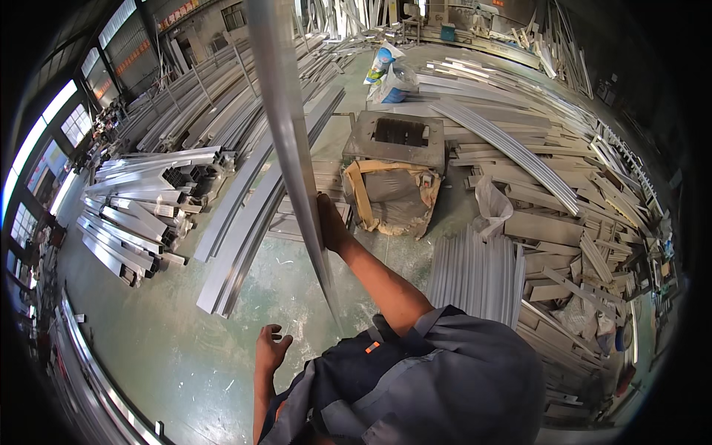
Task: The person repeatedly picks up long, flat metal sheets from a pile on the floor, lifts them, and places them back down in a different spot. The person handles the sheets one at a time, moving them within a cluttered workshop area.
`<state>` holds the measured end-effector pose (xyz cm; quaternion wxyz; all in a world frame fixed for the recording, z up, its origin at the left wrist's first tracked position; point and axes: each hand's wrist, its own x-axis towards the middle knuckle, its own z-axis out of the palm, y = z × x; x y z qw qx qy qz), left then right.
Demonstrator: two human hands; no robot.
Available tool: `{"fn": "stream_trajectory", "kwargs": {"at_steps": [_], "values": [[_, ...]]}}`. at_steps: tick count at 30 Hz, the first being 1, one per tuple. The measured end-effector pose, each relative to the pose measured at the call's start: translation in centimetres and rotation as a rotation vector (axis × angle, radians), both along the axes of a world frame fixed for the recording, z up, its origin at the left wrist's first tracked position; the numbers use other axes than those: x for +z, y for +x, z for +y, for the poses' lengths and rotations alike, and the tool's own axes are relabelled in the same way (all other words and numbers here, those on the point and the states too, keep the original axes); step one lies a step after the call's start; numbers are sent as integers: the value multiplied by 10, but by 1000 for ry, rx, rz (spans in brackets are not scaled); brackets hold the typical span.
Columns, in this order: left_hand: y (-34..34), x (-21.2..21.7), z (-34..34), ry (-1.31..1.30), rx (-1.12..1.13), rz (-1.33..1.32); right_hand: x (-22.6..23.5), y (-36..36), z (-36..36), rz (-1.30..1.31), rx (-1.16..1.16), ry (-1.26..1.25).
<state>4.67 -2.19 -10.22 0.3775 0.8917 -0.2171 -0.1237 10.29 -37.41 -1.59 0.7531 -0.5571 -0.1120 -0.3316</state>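
A long, shiny metal profile [291,126] stands tilted in front of me, running from the top edge down toward the floor. My right hand [334,225] is closed round its right side about midway; the profile hides most of the fingers. Low on the left, my left hand [272,348] hangs apart from the profile, fingers loosely bent and spread, holding nothing. Beyond the left hand, long grey channel profiles [243,256] lie side by side, their near ends toward me.
A dusty, box-like block with a slotted top [356,144] stands ahead. Bundled profiles [137,182] lie at the left, and more bars [475,271] and stacked offcuts [545,226] fill the right. A plastic bag [399,80] sits farther back. Long rails [93,378] run along the lower left.
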Motion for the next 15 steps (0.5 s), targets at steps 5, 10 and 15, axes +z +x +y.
{"fn": "stream_trajectory", "kwargs": {"at_steps": [5, 10, 15], "values": [[-46, 177, 2, -163, -204, -202, 56, -22, 56, 327, -135, -404], [-85, 273, 13, -232, -354, -720, 75, -57, 78, 325, -279, -860], [-63, 303, 52, 147, -58, -1166, 58, -65, 78, 269, -289, -1140]]}}
